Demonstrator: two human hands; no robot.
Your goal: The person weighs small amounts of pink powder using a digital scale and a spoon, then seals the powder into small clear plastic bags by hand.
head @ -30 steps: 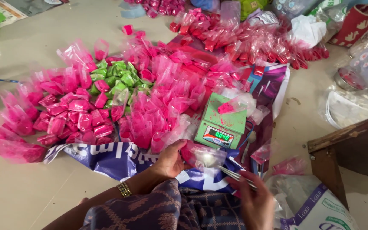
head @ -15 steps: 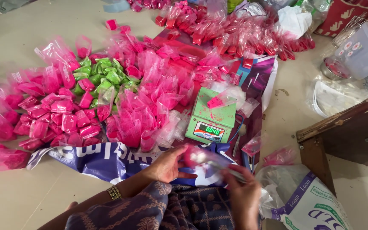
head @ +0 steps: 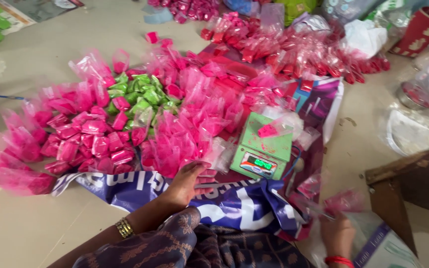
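scale (head: 261, 154) right of packet heap (head: 125, 129)

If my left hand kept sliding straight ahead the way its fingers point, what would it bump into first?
Probably the clear packet of pink powder lying just past the left hand, at the edge of the pink packet pile. The green weighing scale sits slightly right of that line, though depth is uncertain.

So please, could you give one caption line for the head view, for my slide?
Left hand rests beside pink powder packets; right hand holds a pink packet near a green scale.
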